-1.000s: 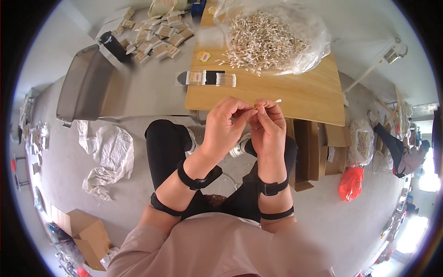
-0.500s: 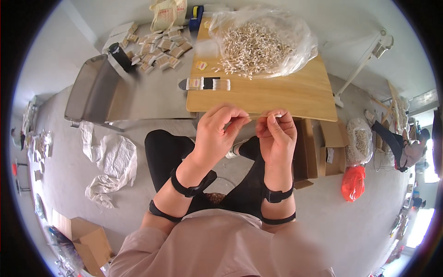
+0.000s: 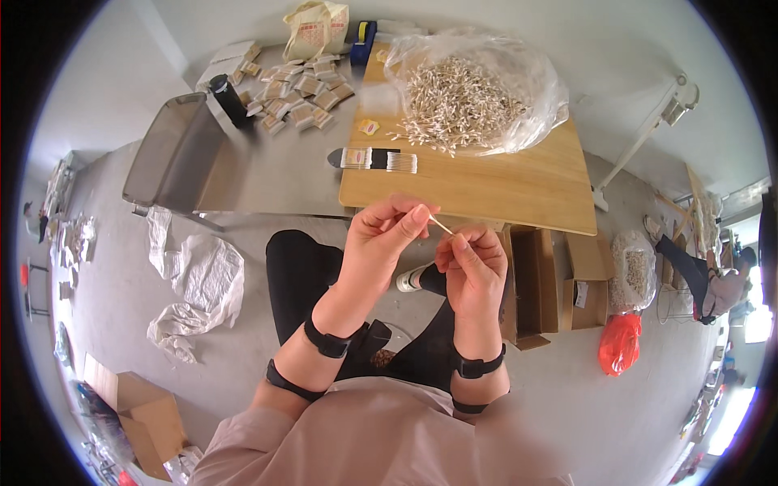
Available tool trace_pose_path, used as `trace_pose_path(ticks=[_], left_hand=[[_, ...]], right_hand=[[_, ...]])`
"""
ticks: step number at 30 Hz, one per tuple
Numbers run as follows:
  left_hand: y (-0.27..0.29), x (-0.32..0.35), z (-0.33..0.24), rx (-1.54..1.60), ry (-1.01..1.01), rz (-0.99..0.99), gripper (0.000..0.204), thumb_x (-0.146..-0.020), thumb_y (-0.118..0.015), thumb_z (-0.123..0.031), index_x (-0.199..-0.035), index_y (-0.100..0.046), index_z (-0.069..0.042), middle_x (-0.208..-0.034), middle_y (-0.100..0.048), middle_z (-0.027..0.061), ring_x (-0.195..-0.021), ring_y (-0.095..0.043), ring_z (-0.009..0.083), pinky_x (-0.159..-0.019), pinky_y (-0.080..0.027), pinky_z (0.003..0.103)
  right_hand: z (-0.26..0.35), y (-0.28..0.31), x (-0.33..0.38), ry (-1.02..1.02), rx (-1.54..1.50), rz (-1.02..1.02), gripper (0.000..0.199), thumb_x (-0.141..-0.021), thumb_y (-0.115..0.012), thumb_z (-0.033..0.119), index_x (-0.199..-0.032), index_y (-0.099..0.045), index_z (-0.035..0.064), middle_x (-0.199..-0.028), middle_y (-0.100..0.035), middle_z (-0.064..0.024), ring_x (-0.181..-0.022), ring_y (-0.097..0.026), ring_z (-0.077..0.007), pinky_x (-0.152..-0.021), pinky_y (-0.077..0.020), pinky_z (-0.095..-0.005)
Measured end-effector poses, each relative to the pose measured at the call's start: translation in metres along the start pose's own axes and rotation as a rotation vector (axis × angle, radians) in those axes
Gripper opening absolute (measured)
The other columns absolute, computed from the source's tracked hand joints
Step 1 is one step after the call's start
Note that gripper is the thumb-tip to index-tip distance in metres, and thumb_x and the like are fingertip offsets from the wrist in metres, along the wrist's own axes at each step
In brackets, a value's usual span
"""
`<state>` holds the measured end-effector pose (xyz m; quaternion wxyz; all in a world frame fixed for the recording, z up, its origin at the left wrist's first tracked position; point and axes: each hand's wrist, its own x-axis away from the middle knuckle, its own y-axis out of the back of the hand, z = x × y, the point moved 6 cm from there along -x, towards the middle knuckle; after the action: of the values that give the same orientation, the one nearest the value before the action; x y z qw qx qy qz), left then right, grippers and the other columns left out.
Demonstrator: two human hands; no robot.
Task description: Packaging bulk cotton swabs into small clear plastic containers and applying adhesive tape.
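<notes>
Since half a second ago the two hands have drawn a little closer together and sit lower in front of the body, and the thin stick between them now slants from the left hand down toward the right instead of standing up from the right hand alone.

The left hand is pinched shut, thumb and forefinger pressed on the upper end of a thin pale stick, apparently a cotton swab. The right hand is curled closed just beside it at four o'clock, its fingertips meeting the stick's lower end. The stick is held in the air over the lap, just short of the near edge of the wooden table, not touching it.

On the table at twelve o'clock from the hands lies a clear plastic bag heaped with loose pale swabs. At eleven o'clock a neat row of swabs lies bundled beside a dark strip. A small yellow tag sits just beyond it.

Farther off at ten o'clock, small packets are scattered on a grey surface next to a dark bottle. At three o'clock open cardboard boxes stand on the floor, with a red bag beyond them. Crumpled white plastic lies at nine o'clock.
</notes>
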<state>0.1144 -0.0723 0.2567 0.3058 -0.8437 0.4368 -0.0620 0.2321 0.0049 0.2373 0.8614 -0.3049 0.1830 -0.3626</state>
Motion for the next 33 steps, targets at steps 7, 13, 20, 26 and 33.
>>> trace_pose_path(ticks=[7,13,20,26,33], left_hand=[[0.004,-0.001,0.003,0.142,0.148,0.025,0.014,-0.095,-0.068,-0.014,-0.102,-0.071,-0.002,-0.097,-0.068,0.0040,-0.079,-0.055,0.0095,-0.078,-0.046,0.025],[0.003,0.002,0.006,0.156,0.101,0.009,0.017,-0.096,-0.066,-0.016,-0.104,-0.070,-0.001,-0.099,-0.068,0.0054,-0.081,-0.055,0.0108,-0.082,-0.046,0.026],[0.001,0.005,0.002,0.182,0.129,0.004,0.024,-0.099,-0.062,-0.023,-0.106,-0.070,-0.001,-0.101,-0.067,0.0058,-0.084,-0.055,0.0113,-0.082,-0.046,0.026],[0.005,0.003,0.003,0.122,0.042,0.040,0.019,-0.098,-0.065,-0.018,-0.106,-0.069,-0.001,-0.099,-0.067,0.0035,-0.084,-0.054,0.0100,-0.080,-0.046,0.024],[0.007,0.001,0.006,0.058,-0.021,-0.008,0.011,-0.096,-0.066,-0.013,-0.100,-0.069,-0.003,-0.098,-0.067,0.0036,-0.084,-0.055,0.0088,-0.080,-0.046,0.023]], right_hand=[[-0.004,-0.002,0.004,-0.038,0.097,0.044,0.017,-0.099,-0.062,0.017,-0.090,-0.060,0.0026,-0.079,-0.064,-0.0060,-0.064,-0.053,-0.0112,-0.060,-0.0403,-0.0241],[-0.012,-0.008,0.007,-0.079,0.175,0.080,0.031,-0.103,-0.057,0.026,-0.083,-0.060,0.0025,-0.071,-0.060,-0.0040,-0.058,-0.049,-0.0089,-0.053,-0.0368,-0.0232],[-0.015,-0.013,0.009,-0.125,0.168,0.108,0.038,-0.104,-0.054,0.029,-0.078,-0.060,0.0022,-0.068,-0.057,-0.0029,-0.056,-0.046,-0.0083,-0.051,-0.0346,-0.0233],[-0.020,-0.013,0.009,-0.158,0.136,0.068,0.029,-0.103,-0.057,0.025,-0.086,-0.061,0.0014,-0.068,-0.058,-0.0020,-0.057,-0.048,-0.0078,-0.052,-0.0358,-0.0224],[-0.016,-0.009,0.007,-0.074,0.254,0.020,0.017,-0.100,-0.062,0.019,-0.097,-0.061,0.0022,-0.069,-0.058,-0.0003,-0.055,-0.047,-0.0057,-0.050,-0.0361,-0.0198]])
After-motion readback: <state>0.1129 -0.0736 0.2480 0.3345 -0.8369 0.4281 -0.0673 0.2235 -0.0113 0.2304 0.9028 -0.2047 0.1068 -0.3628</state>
